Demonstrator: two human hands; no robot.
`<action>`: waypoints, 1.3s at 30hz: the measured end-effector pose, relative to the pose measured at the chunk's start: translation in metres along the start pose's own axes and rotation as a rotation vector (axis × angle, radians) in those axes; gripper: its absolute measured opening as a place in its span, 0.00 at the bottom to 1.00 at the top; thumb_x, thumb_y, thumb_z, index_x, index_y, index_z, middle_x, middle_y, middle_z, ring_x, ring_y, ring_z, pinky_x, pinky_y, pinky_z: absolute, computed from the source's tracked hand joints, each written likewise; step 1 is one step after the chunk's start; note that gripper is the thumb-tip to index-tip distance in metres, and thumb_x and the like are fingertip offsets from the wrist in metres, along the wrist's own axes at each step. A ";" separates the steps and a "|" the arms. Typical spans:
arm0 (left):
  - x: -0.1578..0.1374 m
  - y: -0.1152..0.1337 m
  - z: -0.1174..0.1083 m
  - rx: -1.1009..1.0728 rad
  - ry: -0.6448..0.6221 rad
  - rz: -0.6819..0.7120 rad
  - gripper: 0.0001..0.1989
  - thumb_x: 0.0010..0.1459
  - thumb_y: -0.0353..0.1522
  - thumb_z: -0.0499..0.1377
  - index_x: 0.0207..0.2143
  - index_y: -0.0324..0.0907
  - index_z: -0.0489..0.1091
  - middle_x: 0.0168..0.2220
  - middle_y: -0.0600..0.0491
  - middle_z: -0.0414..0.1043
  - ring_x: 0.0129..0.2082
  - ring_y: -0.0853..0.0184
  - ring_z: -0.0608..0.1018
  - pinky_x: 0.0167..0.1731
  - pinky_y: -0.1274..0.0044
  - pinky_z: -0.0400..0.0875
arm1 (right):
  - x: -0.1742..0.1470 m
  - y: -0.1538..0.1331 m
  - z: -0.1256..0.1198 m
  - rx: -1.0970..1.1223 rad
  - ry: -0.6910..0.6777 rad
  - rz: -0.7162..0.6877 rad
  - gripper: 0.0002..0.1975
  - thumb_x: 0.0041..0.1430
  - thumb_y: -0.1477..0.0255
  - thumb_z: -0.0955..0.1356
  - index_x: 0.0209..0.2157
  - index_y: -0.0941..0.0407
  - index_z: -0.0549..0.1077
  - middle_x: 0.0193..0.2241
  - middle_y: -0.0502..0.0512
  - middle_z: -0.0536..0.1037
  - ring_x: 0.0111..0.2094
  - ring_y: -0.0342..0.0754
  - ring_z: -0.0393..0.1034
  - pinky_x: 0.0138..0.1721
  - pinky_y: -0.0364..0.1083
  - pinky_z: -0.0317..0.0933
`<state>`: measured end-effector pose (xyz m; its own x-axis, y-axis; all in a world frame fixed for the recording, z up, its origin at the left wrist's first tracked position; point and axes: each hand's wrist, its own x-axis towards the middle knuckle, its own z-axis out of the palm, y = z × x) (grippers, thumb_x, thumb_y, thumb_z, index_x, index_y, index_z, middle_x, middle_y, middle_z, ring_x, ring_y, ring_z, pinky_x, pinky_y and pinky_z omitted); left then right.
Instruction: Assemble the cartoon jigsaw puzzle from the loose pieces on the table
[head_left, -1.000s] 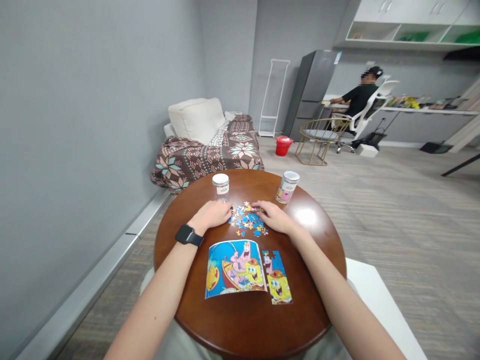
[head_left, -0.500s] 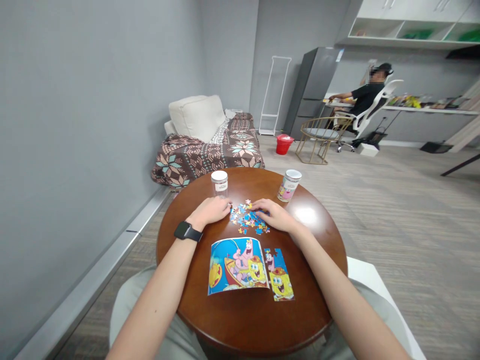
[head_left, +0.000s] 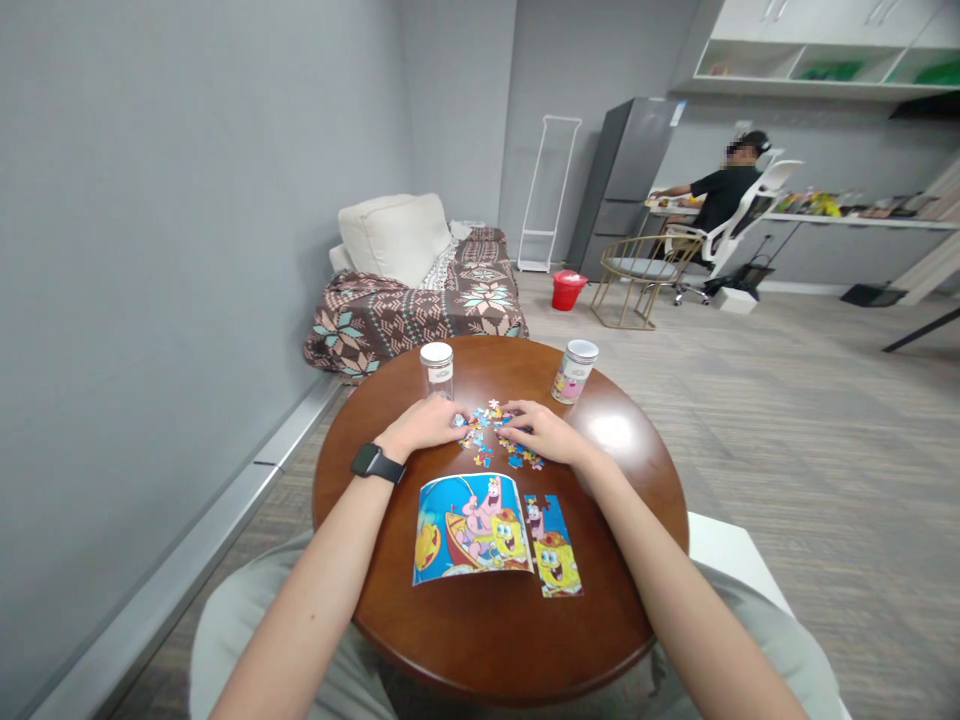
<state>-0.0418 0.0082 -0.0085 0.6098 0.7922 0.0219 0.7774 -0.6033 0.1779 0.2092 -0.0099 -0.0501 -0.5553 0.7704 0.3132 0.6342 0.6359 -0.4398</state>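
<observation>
A spread of loose jigsaw puzzle pieces (head_left: 481, 432), mostly blue with some yellow and pink, lies on the round brown table (head_left: 480, 645). At the left edge of the pieces is my left hand (head_left: 429, 424), fingers stretched out and touching some of them. My right hand (head_left: 544, 432) rests over the right side, fingers spread and covering several pieces. Closer to me lies a printed cartoon picture (head_left: 472, 530), its near edge curled. Right beside it is a joined strip of puzzle (head_left: 556, 558) with a notched top edge. Neither hand visibly lifts a piece.
Behind my left hand stands a clear jar (head_left: 438, 368) with a white lid; a cartoon-labelled jar (head_left: 575, 372) stands at the far right. Beyond are a blanket-covered sofa (head_left: 420, 310), a red bucket (head_left: 568, 291), a gold-framed chair (head_left: 637, 268) and a seated person (head_left: 727, 190).
The pieces between my hands have shifted, opening a gap in the middle. My right hand has moved slightly left and my left fingers slightly right. The seated person has lowered a raised hand.
</observation>
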 end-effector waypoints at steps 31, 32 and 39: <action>-0.002 -0.002 0.000 -0.014 0.057 0.050 0.11 0.61 0.34 0.52 0.33 0.44 0.74 0.30 0.52 0.78 0.28 0.66 0.76 0.25 0.77 0.60 | 0.001 -0.010 -0.002 0.034 0.011 -0.023 0.09 0.65 0.72 0.65 0.39 0.55 0.77 0.43 0.58 0.77 0.47 0.52 0.70 0.52 0.54 0.63; -0.001 -0.002 0.001 -0.012 0.060 0.047 0.11 0.62 0.35 0.52 0.34 0.44 0.74 0.30 0.52 0.78 0.28 0.65 0.77 0.26 0.77 0.61 | 0.001 -0.011 -0.003 0.033 0.007 -0.022 0.09 0.65 0.72 0.65 0.39 0.55 0.77 0.43 0.58 0.77 0.47 0.52 0.70 0.52 0.54 0.63; 0.002 0.002 0.002 -0.010 0.035 0.049 0.13 0.64 0.37 0.52 0.38 0.44 0.76 0.31 0.51 0.78 0.30 0.65 0.78 0.29 0.78 0.64 | 0.002 -0.016 -0.004 0.036 -0.010 -0.044 0.09 0.65 0.73 0.65 0.38 0.56 0.77 0.42 0.60 0.77 0.46 0.52 0.71 0.51 0.53 0.64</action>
<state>-0.0384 0.0083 -0.0103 0.6413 0.7645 0.0657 0.7449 -0.6408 0.1860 0.2001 -0.0182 -0.0392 -0.5877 0.7414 0.3240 0.5894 0.6666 -0.4564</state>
